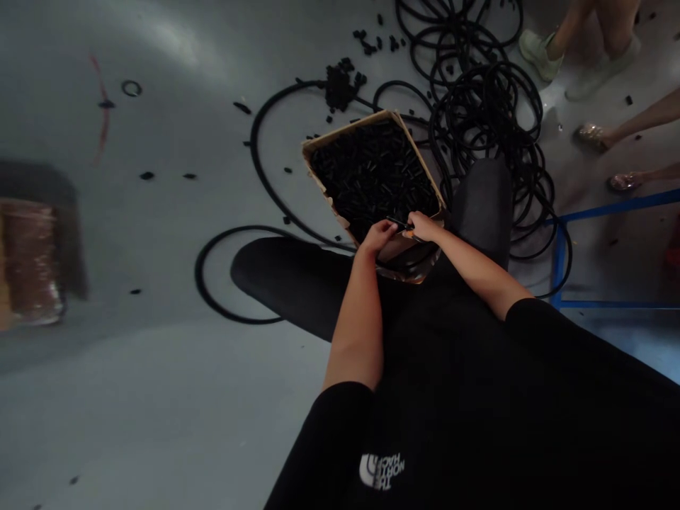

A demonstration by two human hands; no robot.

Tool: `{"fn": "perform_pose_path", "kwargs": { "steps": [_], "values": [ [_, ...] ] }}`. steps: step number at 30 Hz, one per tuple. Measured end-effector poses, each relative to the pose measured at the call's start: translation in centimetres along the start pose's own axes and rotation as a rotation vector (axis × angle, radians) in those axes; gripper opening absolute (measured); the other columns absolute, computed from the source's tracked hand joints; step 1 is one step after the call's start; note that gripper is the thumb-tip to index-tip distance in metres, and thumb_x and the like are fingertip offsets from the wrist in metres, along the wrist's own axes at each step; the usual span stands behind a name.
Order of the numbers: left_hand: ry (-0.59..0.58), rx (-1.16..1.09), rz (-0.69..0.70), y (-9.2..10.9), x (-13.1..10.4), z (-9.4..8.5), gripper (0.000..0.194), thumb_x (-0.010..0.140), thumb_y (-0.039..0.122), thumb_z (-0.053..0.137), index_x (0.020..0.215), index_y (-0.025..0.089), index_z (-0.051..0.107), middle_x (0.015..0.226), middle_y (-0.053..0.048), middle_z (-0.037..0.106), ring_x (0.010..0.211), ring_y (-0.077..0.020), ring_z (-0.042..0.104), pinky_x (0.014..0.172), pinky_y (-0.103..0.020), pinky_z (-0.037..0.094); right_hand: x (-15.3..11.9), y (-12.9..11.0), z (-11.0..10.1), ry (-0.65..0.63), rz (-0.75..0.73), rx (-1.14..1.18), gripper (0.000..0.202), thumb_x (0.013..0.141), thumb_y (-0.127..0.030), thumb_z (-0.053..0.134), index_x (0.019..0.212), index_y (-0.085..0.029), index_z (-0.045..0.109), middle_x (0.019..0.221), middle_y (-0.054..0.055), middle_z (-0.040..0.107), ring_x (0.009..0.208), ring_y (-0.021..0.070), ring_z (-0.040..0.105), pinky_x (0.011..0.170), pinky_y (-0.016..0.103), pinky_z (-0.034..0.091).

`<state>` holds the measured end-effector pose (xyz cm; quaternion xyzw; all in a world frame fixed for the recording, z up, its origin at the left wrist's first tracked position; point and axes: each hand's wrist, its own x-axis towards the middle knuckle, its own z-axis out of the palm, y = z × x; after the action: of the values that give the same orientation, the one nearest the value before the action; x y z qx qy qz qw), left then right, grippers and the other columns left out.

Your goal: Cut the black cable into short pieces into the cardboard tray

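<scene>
My left hand (378,235) is closed, its fingertips pinching a short black piece of tube at the near edge of the cardboard box. Close beside it, my right hand (423,227) is closed around a small cutting tool (409,233) with an orange part; the rest of the tool is hidden by my fingers. The tool and the black piece meet between my hands. Beneath and beyond them, the open cardboard box (320,177) stands between my legs. Many short black tube pieces (372,166) fill it.
Long black hose (478,92) lies in tangled coils at the back right, and one loop (199,269) passes by my left leg. Black scraps (340,85) are scattered on the floor. Two other people's feet (592,134) are at right, near blue floor tape (610,211). A wrapped box (32,262) sits at left.
</scene>
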<state>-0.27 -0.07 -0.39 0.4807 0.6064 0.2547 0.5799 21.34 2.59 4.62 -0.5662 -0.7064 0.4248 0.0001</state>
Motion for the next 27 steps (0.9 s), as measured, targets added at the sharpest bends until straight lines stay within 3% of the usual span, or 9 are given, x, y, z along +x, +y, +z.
{"fn": "perform_pose_path", "kwargs": {
  "steps": [6, 10, 17, 23, 27],
  "values": [
    [0.283, 0.004, -0.011, 0.2, 0.6, 0.4, 0.023, 0.078, 0.035, 0.084, 0.089, 0.022, 0.067, 0.087, -0.006, 0.073, 0.092, -0.0258, 0.067, 0.092, -0.040, 0.055, -0.2, -0.7, -0.4, 0.008, 0.047, -0.007, 0.035, 0.100, -0.038, 0.084, 0.126, -0.016, 0.074, 0.120, 0.009, 0.079, 0.109, 0.0241, 0.072, 0.090, 0.029, 0.048],
    [0.461, -0.009, -0.018, 0.4, 0.9, -0.2, 0.022, 0.085, 0.037, 0.081, 0.086, 0.023, 0.065, 0.084, -0.005, 0.069, 0.099, -0.0270, 0.068, 0.096, -0.039, 0.056, -0.6, -0.7, -0.3, -0.045, 0.054, -0.095, 0.037, 0.101, -0.036, 0.084, 0.131, -0.017, 0.073, 0.135, 0.012, 0.075, 0.114, 0.0251, 0.073, 0.093, 0.030, 0.052],
    [0.449, -0.064, 0.016, 0.4, 1.0, 0.5, 0.036, 0.089, 0.055, 0.081, 0.096, 0.022, 0.072, 0.088, -0.004, 0.070, 0.096, -0.0233, 0.068, 0.087, -0.033, 0.057, -1.4, -0.9, 0.2, -0.094, -0.008, -0.189, 0.041, 0.104, -0.035, 0.083, 0.139, -0.020, 0.070, 0.149, 0.013, 0.067, 0.116, 0.0261, 0.074, 0.093, 0.033, 0.053],
    [0.459, -0.208, -0.063, 0.1, 1.3, 0.9, 0.032, 0.086, 0.046, 0.085, 0.102, 0.020, 0.074, 0.096, -0.005, 0.074, 0.092, -0.0205, 0.068, 0.085, -0.032, 0.058, -1.6, -1.2, 0.1, -0.094, -0.024, -0.178, 0.039, 0.104, -0.033, 0.083, 0.138, -0.019, 0.069, 0.148, 0.013, 0.067, 0.117, 0.0263, 0.074, 0.092, 0.033, 0.052],
    [0.345, -0.208, -0.025, -0.1, 1.1, 1.4, 0.033, 0.082, 0.044, 0.089, 0.101, 0.021, 0.074, 0.097, -0.004, 0.075, 0.097, -0.0215, 0.071, 0.097, -0.035, 0.059, -1.7, -1.5, 0.0, -0.062, -0.046, -0.166, 0.038, 0.104, -0.033, 0.081, 0.137, -0.019, 0.069, 0.146, 0.012, 0.068, 0.115, 0.0256, 0.074, 0.092, 0.033, 0.053]
  ]
}}
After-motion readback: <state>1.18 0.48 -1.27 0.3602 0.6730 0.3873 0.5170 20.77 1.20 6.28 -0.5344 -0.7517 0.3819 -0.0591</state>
